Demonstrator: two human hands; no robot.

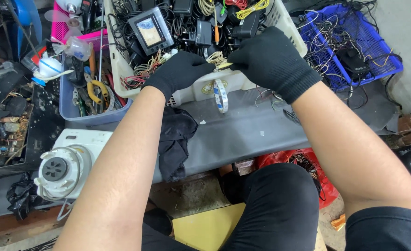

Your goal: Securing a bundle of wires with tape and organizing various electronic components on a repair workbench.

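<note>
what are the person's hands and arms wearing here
Both the left hand and the right hand wear snug black knitted gloves that end at ribbed cuffs at the wrists. The forearms are bare, with no sleeves, watch or bands showing. No markings show on the gloves.

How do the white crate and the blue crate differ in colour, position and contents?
The white crate sits centre, right behind the gloved hands; the blue crate sits off to the right. The white crate is piled with black adapters, cables and a small screen device; the blue crate holds looser thin wires. Both are perforated plastic holding electrical scrap.
</note>
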